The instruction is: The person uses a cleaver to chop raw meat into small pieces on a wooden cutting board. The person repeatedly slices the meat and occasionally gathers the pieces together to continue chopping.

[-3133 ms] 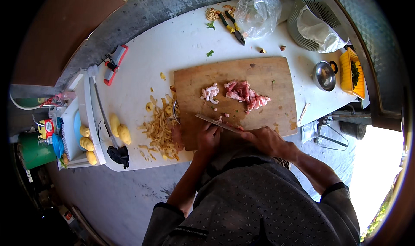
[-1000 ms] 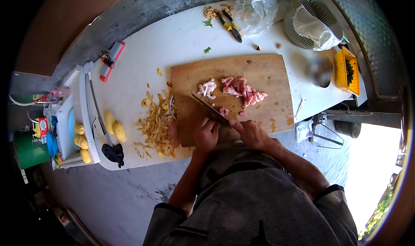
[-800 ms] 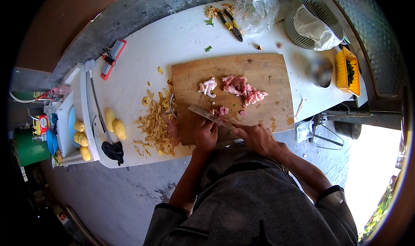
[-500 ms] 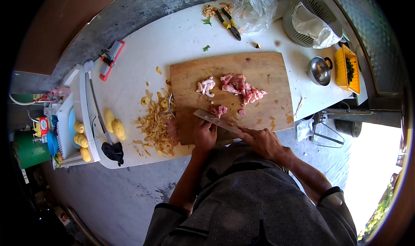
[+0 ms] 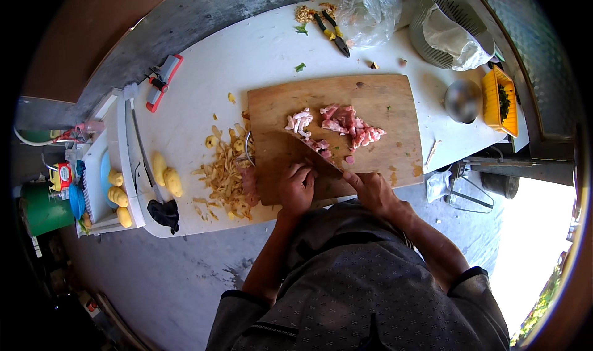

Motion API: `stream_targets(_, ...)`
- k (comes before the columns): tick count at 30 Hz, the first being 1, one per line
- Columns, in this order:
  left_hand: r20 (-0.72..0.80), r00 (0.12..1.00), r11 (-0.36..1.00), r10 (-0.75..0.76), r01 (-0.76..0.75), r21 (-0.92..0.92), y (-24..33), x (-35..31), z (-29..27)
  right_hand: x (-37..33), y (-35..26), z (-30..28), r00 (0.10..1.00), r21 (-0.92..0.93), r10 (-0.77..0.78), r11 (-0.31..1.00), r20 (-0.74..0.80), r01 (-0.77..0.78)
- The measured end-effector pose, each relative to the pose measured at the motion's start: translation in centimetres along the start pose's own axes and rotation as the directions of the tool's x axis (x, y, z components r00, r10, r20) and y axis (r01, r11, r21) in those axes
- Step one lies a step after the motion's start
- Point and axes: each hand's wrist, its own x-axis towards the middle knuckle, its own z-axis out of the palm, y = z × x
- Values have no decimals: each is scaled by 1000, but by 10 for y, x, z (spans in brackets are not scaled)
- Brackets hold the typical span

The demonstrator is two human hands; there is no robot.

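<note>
My right hand (image 5: 375,193) is closed round the handle of a knife (image 5: 322,159) over the wooden cutting board (image 5: 383,95). Its dark blade slants away to the far left, the tip reaching toward a small heap of white fat strips (image 5: 299,121). Along the blade's far side lie small cut meat pieces (image 5: 322,146). A larger piece of raw pink meat (image 5: 352,127) rests farther right on the board. My left hand (image 5: 298,189) is on the near side of the blade, its fingers curled together; whatever they hold, if anything, is hidden.
Vegetable peelings (image 5: 225,172) are piled left of the board, with potatoes (image 5: 165,175) beyond. Pliers (image 5: 333,35), a clear plastic bag (image 5: 369,16) and a grey-green basket (image 5: 441,36) stand at the back. A metal bowl (image 5: 463,101) and a yellow basket (image 5: 499,102) are at right.
The knife has swung away from me, its tip now farther out near the fat strips, and its blade looks steeper and darker. My left hand remains close to the blade. The view has shifted slightly.
</note>
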Motion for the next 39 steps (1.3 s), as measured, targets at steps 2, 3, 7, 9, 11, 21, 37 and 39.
stream_targets(2,-1,1000,1000,-17,17,-14,-2,-2,0,-2,-12,-13,998,19,35,999,60,-36)
stream_targets(3,9,999,999,-35,35,-16,-5,-3,1,-7,-16,-16,996,-9,36,999,76,-35)
stream_targets(7,-14,1000,1000,13,-13,25,-6,-3,4,-21,-21,-18,991,-110,56,993,118,-42)
stream_targets(9,11,1000,1000,9,-9,2,-5,-1,3,-26,-21,-18,992,-116,54,992,115,-40)
stream_targets(11,27,1000,1000,5,-5,1,-6,-1,2,-30,-21,-21,995,-80,32,996,100,-24)
stream_targets(21,52,999,999,-5,3,32,-15,-9,4,-46,-20,-25,995,-140,34,990,95,-21)
stream_targets(37,14,999,999,-37,37,6,-3,-3,1,25,-12,24,984,-154,-149,975,102,163)
stream_targets(39,-4,1000,1000,-6,6,28,0,0,1,18,-13,16,991,-102,-104,988,88,113)
